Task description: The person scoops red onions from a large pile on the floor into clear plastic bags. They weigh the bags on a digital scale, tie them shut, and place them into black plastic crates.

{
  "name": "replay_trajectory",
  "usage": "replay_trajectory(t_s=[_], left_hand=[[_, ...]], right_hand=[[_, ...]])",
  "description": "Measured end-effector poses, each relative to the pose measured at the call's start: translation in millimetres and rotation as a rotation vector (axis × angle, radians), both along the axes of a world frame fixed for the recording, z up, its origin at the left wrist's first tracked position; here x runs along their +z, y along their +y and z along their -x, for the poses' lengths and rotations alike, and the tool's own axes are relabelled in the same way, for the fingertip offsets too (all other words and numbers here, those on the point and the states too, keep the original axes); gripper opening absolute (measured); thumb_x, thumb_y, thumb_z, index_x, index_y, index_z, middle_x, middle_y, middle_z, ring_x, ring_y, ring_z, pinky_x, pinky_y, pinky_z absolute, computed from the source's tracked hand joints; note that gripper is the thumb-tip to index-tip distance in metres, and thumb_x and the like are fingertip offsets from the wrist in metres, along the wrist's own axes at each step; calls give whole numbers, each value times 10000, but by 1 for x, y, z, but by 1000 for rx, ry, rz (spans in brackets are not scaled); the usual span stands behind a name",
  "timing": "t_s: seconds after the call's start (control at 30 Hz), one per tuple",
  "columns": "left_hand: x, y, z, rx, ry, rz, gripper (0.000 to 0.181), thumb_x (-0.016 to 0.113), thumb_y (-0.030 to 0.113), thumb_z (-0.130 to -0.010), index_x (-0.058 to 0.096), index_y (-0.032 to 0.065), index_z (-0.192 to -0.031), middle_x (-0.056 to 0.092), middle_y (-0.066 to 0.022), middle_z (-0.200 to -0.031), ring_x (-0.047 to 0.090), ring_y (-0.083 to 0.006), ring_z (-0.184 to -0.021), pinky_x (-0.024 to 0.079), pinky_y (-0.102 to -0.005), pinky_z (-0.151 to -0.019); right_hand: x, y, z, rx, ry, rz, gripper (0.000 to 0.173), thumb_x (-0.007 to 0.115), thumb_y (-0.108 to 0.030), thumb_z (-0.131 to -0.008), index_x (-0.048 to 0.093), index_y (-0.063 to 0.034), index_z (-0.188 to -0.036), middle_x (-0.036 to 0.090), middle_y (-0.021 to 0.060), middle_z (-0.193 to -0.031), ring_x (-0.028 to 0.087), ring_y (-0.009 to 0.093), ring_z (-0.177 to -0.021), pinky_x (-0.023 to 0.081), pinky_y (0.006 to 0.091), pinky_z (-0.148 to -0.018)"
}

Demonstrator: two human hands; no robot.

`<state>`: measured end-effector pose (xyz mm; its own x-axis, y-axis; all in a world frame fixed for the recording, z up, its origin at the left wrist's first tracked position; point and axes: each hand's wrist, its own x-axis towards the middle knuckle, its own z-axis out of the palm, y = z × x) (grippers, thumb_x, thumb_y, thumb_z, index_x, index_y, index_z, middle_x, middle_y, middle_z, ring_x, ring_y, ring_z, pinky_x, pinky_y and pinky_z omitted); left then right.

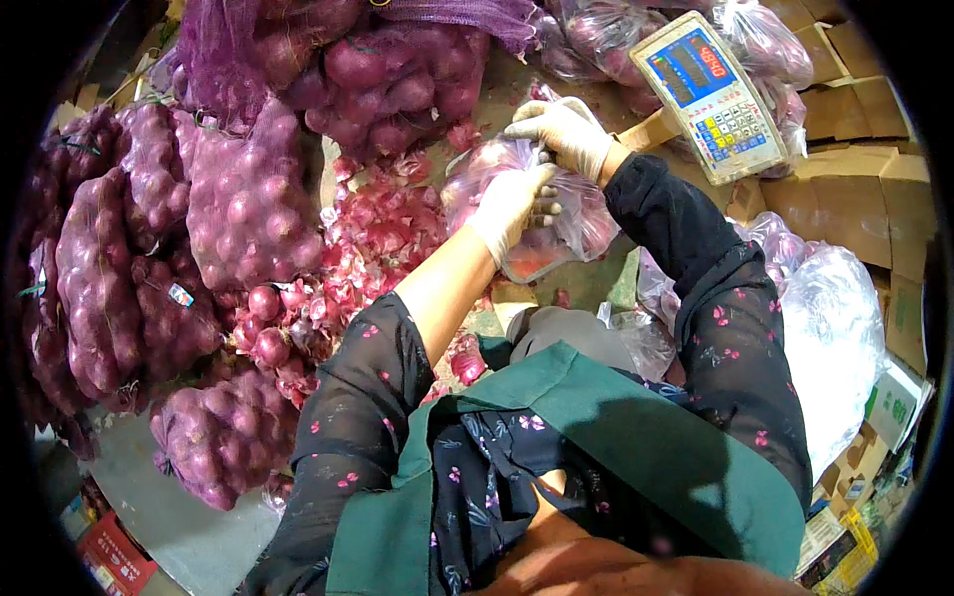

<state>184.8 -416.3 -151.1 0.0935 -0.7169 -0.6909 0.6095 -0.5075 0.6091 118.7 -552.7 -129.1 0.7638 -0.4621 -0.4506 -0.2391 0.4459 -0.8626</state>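
Observation:
A clear plastic bag (585,212) filled with red onions lies in front of me. Its gathered top is between my two gloved hands. My left hand (513,203) grips the bag's neck from the near left, with the grey-coated fingertips curled in. Just beyond it, my right hand (563,132) pinches the plastic from above. Both gloves are white. The hands nearly meet, and they partly hide how the bag's top is folded or twisted. What supports the bag underneath is mostly covered.
A digital scale's display head (708,97) stands beside my right forearm. Purple mesh sacks of red onions (246,197) crowd the left and the far side. Loose onion skins (384,223) cover the floor. Filled clear bags (604,33), plastic bags (831,343) and cardboard boxes (835,197) line the right.

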Motion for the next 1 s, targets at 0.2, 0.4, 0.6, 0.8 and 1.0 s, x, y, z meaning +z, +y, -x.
replay_trajectory(t_s=[0.2, 0.4, 0.6, 0.8, 1.0], left_hand=[[10, 4, -6, -571, -1253, 127, 273, 471, 233, -862, 627, 19, -929, 657, -195, -891, 641, -343, -785, 493, -434, -730], [18, 25, -21, -1275, -1483, 77, 259, 516, 242, -820, 691, 65, -893, 676, -181, -875, 659, -351, -831, 508, -435, -738], [22, 44, -10, -1490, -1554, 219, 185, 557, 161, -729, 718, 77, -764, 676, -173, -959, 639, -330, -894, 501, -420, -766], [21, 22, -24, -621, -1757, 897, 113, 574, 98, -772, 668, 37, -777, 657, -130, -1029, 583, -258, -928, 480, -372, -794], [-33, 49, -9, -101, -128, 189, 162, 517, 58, -794, 645, 10, -707, 631, -62, -725, 560, -128, -617, 440, -248, -555]], right_hand=[[-3, -6, -4, 122, 136, 621, 277, 724, -276, -769, 627, -76, -934, 608, 26, -767, 588, 127, -646, 475, 278, -580], [-49, -38, -12, 221, 343, 1154, 279, 654, -246, -810, 568, -78, -1016, 662, 163, -918, 631, 365, -883, 497, 388, -768], [-67, -51, -13, 192, 329, 1138, 240, 649, -187, -812, 561, -66, -999, 661, 174, -896, 632, 371, -866, 496, 396, -760], [-53, -51, -18, 243, 261, 1105, 226, 635, -183, -815, 561, -68, -996, 659, 174, -876, 628, 370, -862, 492, 409, -756], [-86, -53, -15, 313, 572, 1314, 203, 548, -164, -833, 577, -77, -1014, 656, 206, -920, 620, 393, -892, 482, 458, -770]])
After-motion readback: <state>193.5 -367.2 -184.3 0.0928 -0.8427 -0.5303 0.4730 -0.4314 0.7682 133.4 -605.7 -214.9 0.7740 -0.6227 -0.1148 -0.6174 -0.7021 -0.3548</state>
